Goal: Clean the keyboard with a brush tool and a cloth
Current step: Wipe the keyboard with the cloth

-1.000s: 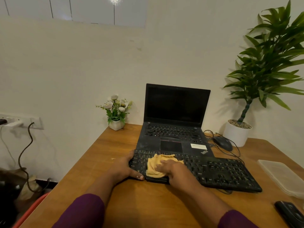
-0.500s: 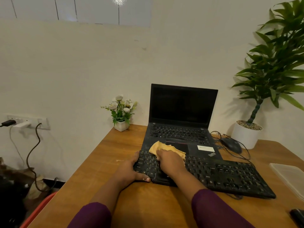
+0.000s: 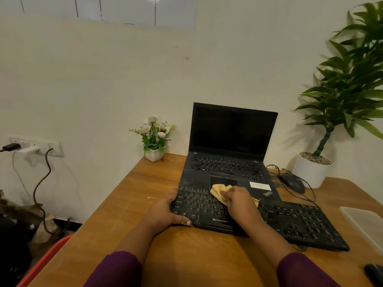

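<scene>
Here, the cloth-wiping step of the task is in hand. The black keyboard [image 3: 300, 222] lies slantwise on the wooden desk [image 3: 186, 255], from the centre of the frame to the lower right. Its far edge overlaps the palm rest of an open laptop [image 3: 228, 162].

The left hand [image 3: 165, 212] grips the keyboard's left end, with the thumb laid along the front edge and the fingers curled over the far corner, which steadies it. The right hand [image 3: 238, 200] holds a bunched yellow cloth [image 3: 217, 188] under curled fingers and presses it onto the upper key rows, left of centre. Part of the cloth spills onto the laptop's touchpad.

No brush tool can be made out in this view. The keys toward the right end look dusty, so the wiping appears to be only partly done.

The next move probably calls for drawing the cloth rightward along the rows with even pressure. The left hand would brace the keyboard meanwhile, so that it does not slide toward the mouse [image 3: 292, 183] and its cable.
</scene>
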